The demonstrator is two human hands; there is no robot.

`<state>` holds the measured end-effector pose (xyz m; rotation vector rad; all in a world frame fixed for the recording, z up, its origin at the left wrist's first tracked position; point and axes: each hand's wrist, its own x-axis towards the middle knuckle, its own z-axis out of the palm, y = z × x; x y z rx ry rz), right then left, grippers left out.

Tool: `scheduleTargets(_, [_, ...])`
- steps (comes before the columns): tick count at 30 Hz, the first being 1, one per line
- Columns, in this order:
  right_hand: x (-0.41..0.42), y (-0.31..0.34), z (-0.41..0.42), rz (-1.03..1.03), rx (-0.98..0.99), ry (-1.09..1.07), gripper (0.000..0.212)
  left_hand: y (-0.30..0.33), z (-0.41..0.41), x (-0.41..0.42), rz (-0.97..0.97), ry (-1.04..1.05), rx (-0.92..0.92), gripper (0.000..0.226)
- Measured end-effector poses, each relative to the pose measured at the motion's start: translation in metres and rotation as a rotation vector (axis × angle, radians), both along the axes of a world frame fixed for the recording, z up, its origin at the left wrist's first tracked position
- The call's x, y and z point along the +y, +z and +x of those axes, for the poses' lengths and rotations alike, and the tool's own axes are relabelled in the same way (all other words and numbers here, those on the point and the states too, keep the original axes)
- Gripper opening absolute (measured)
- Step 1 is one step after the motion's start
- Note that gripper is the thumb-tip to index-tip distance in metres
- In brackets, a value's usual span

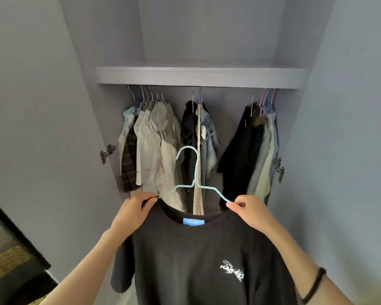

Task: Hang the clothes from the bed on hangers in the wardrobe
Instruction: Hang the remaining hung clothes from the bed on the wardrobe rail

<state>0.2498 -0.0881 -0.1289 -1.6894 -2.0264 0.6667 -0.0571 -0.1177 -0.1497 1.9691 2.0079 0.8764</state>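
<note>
While the black T-shirt (198, 256) hangs in the near centre of the scene, its neckline is being worked onto a light blue hanger (193, 186), whose hook stands up above the collar and whose two arms slope down toward the shoulders. This looks like the dressing step: the hanger's arms still show bare between the hook and the collar, so the shirt appears not fully seated yet.

The left hand (133, 211) pinches the collar fabric at the left shoulder, thumb and fingers closed on the cloth right where the hanger's left arm disappears. The right hand (250, 211) pinches at the right end of the hanger, fingertips closed tight where wire meets cloth; whether it has both or only one, I cannot tell.

Next, by my reckoning, both shoulders need pulling over the hanger's ends, then the hook must be lifted to the rail under the shelf (198, 77) of the wardrobe (79, 128). Farther back, hung clothes (154, 139) sit in three bunches, with gaps between them that could take the hook.
</note>
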Motion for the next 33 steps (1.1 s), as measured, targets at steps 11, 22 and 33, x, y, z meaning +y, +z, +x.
scheduleTargets(11, [0.04, -0.029, 0.027, -0.235, 0.097, -0.292, 0.037, 0.009, 0.057, 0.117, -0.074, -0.232, 0.053, 0.039])
scheduleTargets(22, [0.107, 0.005, 0.005, -0.174, 0.375, -0.315, 0.029, 0.038, 0.067, 0.227, 0.32, -0.315, 0.202, 0.034])
scheduleTargets(33, [0.228, 0.025, -0.041, 0.119, 0.607, -0.503, 0.026, 0.142, 0.047, 0.358, 0.792, -0.332, 0.51, 0.052])
